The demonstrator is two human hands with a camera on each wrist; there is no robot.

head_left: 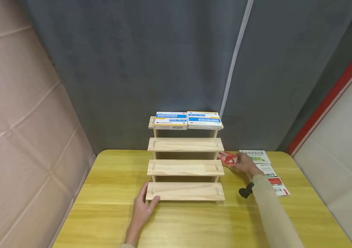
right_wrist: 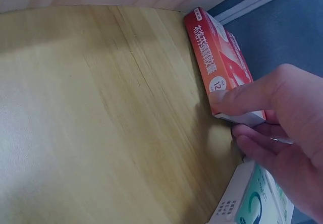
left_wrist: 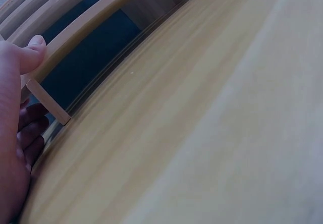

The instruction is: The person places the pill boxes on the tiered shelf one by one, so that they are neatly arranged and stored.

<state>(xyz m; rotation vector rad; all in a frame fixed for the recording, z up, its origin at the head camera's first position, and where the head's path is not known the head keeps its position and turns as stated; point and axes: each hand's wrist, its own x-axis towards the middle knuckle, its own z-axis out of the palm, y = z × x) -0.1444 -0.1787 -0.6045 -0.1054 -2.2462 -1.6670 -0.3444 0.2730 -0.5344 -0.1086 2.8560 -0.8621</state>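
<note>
A four-step wooden display rack [head_left: 185, 191] stands on the table. My left hand [head_left: 142, 208] grips the left end of its lowest step; in the left wrist view the thumb [left_wrist: 34, 52] lies on the board and the other fingers curl beside the rack's leg [left_wrist: 49, 102]. To the right of the rack, my right hand [head_left: 245, 164] pinches a red medicine box [right_wrist: 209, 57] by its near end, thumb on its side. The box's far end is close to the rack; whether it rests on the table is hard to tell.
Two blue-and-white medicine boxes [head_left: 171, 120] lie side by side on the top step. At the right, a green-and-white box [head_left: 256, 156], a white box [head_left: 267, 169] and a red-and-white box [head_left: 278, 186] lie in a row. A grey curtain [head_left: 151, 62] hangs behind the table.
</note>
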